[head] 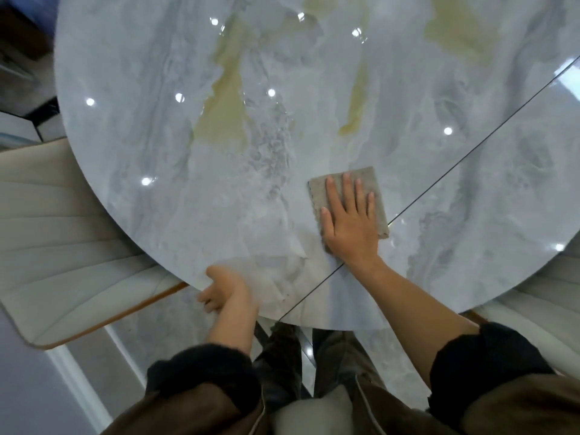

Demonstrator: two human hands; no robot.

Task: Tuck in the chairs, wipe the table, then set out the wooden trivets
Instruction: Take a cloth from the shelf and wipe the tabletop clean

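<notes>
Spread flat, the right hand presses the cloth onto the table, by its near edge and just left of the seam, while the left hand curls round the near rim as a brace. Wiping well probably means even palm weight, overlapping sweeps toward the far side, and crossing the seam so no strip is missed

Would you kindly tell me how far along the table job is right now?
Looks done: the cream chair sits tucked under the marble table. In hand: the right hand presses a grey cloth flat on it while the left hand holds the near edge. Left: no wooden trivets are in view, so setting them out remains.
</notes>
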